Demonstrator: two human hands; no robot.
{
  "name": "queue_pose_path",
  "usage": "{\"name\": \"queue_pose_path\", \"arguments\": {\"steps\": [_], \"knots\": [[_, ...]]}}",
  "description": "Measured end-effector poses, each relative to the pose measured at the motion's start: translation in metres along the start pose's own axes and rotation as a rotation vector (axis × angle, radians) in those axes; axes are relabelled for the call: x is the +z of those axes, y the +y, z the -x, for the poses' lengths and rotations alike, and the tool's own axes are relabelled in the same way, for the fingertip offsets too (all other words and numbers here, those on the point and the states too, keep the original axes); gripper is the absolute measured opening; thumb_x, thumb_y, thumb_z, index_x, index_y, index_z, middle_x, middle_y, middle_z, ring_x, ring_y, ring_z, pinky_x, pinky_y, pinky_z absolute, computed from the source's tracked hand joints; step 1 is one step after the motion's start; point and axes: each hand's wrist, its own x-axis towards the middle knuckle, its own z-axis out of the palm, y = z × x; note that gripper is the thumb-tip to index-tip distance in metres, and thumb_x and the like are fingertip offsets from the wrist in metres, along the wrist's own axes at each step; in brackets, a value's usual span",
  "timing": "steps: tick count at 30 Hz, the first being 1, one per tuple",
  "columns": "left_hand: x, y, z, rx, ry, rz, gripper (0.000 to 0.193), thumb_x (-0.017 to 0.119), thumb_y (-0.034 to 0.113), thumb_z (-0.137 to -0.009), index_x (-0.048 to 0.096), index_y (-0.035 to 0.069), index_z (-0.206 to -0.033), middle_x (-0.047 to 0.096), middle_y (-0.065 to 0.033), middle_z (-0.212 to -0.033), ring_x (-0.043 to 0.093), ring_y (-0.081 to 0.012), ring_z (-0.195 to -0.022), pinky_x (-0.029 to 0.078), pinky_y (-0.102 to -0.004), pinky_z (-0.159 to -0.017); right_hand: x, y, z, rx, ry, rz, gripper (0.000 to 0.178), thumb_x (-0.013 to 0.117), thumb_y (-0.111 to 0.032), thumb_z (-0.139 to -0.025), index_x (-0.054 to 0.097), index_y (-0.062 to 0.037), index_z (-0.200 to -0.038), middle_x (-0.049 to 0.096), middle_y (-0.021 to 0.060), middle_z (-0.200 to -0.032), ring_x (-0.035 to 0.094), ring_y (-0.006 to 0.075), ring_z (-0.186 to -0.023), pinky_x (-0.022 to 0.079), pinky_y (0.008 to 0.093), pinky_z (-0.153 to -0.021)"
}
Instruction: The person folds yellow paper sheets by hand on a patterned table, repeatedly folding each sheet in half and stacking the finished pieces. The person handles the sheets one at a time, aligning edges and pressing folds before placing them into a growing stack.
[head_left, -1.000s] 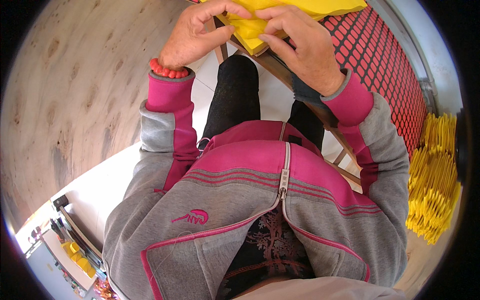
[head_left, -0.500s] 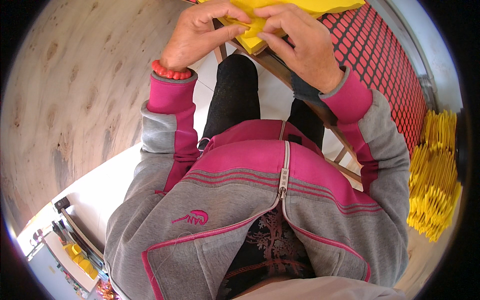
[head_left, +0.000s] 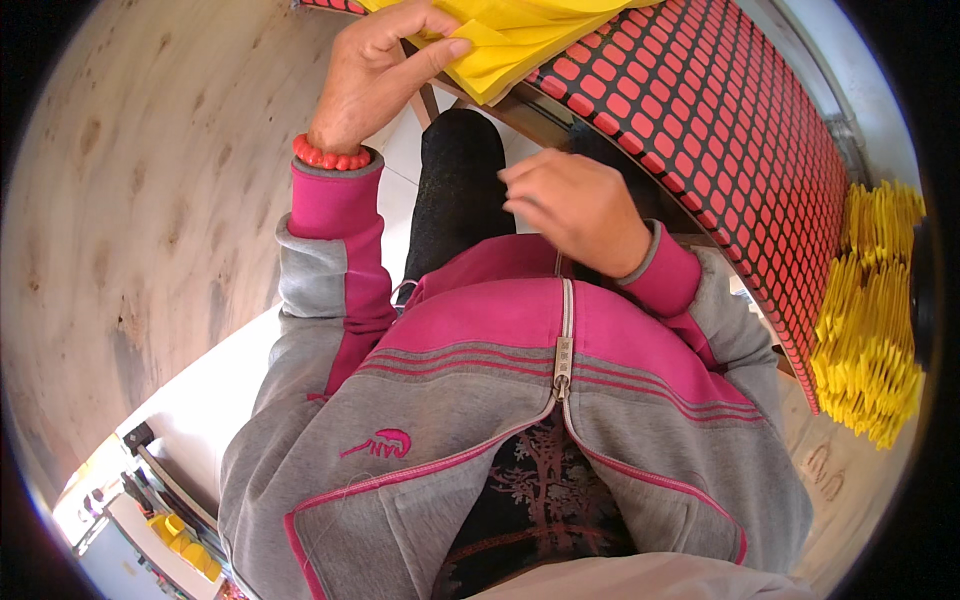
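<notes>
A sheet of yellow cloth-like material lies folded at the table's near edge, one corner hanging past it. My left hand, with a red beaded bracelet at the wrist, pinches a fold of it between thumb and fingers. Away from the material, my right hand hovers over my lap with its fingers curled together. Its fingertips are slightly smeared, and anything held in them is too small to make out.
A red-and-black patterned cover spreads over the table on the right. Several folded yellow pieces are stacked at the far right. A wood-grained surface fills the left side. My knees are below the table edge.
My right hand has left the yellow material and moved down toward my lap. My left hand keeps its pinch, having shifted slightly left. More of the patterned cover is exposed.
</notes>
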Motion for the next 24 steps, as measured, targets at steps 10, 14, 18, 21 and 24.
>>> {"name": "queue_pose_path", "arguments": {"steps": [10,14,18,21,24], "knots": [[0.001,-0.001,0.002,0.036,0.023,-0.028,0.011,0.076,0.004,-0.091,0.069,0.001,-0.099,0.068,0.0028,-0.096,0.062,-0.0073,-0.094,0.047,-0.0242,-0.091,-0.002,0.071,0.115,0.559,-0.223,0.509,0.030,0.075,-0.013,-0.087,0.066,-0.0028,-0.114,0.068,0.0148,-0.120,0.067,0.0354,-0.107,0.054,0.0421,-0.089],[0.001,0.001,0.000,0.029,0.004,-0.022,0.011,0.076,0.003,-0.091,0.069,0.001,-0.099,0.069,0.0029,-0.096,0.062,-0.0072,-0.095,0.047,-0.0243,-0.091,0.010,0.100,0.139,0.547,-0.233,0.646,0.031,0.075,-0.015,-0.087,0.066,-0.0029,-0.114,0.070,0.0147,-0.115,0.067,0.0351,-0.105,0.054,0.0436,-0.088],[0.003,0.006,-0.001,-0.028,0.020,0.034,0.011,0.076,0.003,-0.091,0.070,0.001,-0.100,0.069,0.0031,-0.097,0.062,-0.0070,-0.095,0.048,-0.0242,-0.091,0.012,0.106,0.134,0.593,-0.180,0.652,0.032,0.076,-0.014,-0.086,0.066,-0.0030,-0.114,0.071,0.0159,-0.110,0.068,0.0358,-0.102,0.054,0.0438,-0.084],[0.004,0.011,0.001,-0.069,0.015,0.094,0.010,0.075,0.005,-0.093,0.070,0.001,-0.101,0.069,0.0028,-0.096,0.062,-0.0072,-0.088,0.048,-0.0237,-0.082,-0.001,0.084,0.115,0.624,-0.195,0.531,0.031,0.078,-0.013,-0.085,0.065,-0.0043,-0.111,0.070,0.0172,-0.103,0.068,0.0374,-0.098,0.054,0.0445,-0.081],[0.005,0.011,0.001,-0.012,0.009,0.144,0.010,0.071,0.011,-0.098,0.069,0.002,-0.102,0.066,0.0017,-0.091,0.065,-0.0087,-0.063,0.050,-0.0217,-0.048,-0.018,0.041,0.084,0.380,-0.148,0.360,0.021,0.075,-0.018,-0.088,0.062,-0.0041,-0.096,0.065,0.0146,-0.089,0.067,0.0346,-0.085,0.052,0.0450,-0.070]]}}
